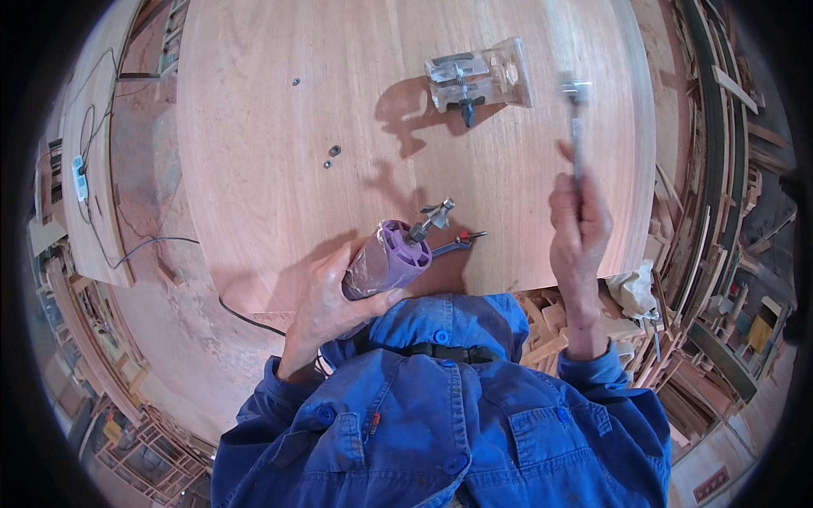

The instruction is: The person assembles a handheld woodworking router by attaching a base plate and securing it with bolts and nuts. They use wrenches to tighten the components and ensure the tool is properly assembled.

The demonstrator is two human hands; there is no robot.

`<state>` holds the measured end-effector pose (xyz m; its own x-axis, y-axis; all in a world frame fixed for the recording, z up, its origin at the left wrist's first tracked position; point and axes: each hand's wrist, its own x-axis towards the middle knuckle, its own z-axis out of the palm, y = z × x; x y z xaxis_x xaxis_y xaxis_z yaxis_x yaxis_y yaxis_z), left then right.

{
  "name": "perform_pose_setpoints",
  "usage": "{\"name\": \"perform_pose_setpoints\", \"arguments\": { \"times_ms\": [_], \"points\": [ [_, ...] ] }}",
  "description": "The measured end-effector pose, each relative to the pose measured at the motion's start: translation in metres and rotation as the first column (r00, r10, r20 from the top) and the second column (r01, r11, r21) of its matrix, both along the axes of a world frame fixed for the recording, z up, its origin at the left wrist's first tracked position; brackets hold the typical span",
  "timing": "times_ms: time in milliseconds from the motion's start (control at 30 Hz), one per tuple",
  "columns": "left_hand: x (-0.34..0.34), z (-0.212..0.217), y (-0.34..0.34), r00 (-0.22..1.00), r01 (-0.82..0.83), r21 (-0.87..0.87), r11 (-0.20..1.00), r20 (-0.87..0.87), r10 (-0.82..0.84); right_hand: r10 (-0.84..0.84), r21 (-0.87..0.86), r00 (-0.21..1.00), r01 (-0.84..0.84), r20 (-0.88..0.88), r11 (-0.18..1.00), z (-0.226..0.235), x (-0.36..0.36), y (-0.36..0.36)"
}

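My left hand (328, 292) is wrapped round the purple motor body of a trim router (383, 264), held near my waist at the table's front edge. A metal cutter bit (436, 216) sticks up from its collet, tilted right. In my right hand (581, 216) is a slim metal hand tool (577, 127), gripped by its handle with the wider head pointing away from me. Motion smears that head, so its exact kind is unclear. Just beyond the motor lies a small grey-blue piece with a red part (461, 242), partly hidden behind it.
A clear plastic router base (474, 76) with a dark wing knob stands at the far side of the wooden table (271, 195). Several small metal parts (332, 156) lie left of centre. A black cord (246, 320) runs off left. Stacked wood strips (720, 169) line the right.
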<state>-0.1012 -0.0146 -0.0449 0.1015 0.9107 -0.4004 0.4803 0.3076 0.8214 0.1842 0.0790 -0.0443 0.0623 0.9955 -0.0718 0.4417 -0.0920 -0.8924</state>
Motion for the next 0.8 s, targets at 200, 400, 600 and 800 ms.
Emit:
{"name": "perform_pose_setpoints", "arguments": {
  "times_ms": [200, 400, 600, 800],
  "points": [
    [0.004, 0.002, -0.001, 0.996, 0.008, -0.053, 0.999, 0.093, -0.003, 0.711, -0.047, 0.656, -0.726, 0.253, 0.686, -0.011, -0.008, -0.033],
    [0.005, -0.006, -0.006, 0.992, -0.032, -0.029, 0.999, 0.120, 0.035, 0.302, 0.069, 0.903, -0.337, 0.304, 0.939, 0.001, 0.012, -0.003],
    [0.005, -0.006, -0.001, 0.998, 0.024, -0.061, 0.998, 0.056, -0.020, 0.371, 0.341, 0.902, -0.428, 0.221, 0.837, -0.024, 0.005, -0.030],
    [0.004, -0.007, -0.008, 0.999, -0.006, -0.024, 1.000, 0.038, 0.006, 0.134, -0.019, 0.978, -0.132, 0.162, 0.991, 0.029, 0.011, -0.002]
  ]
}}
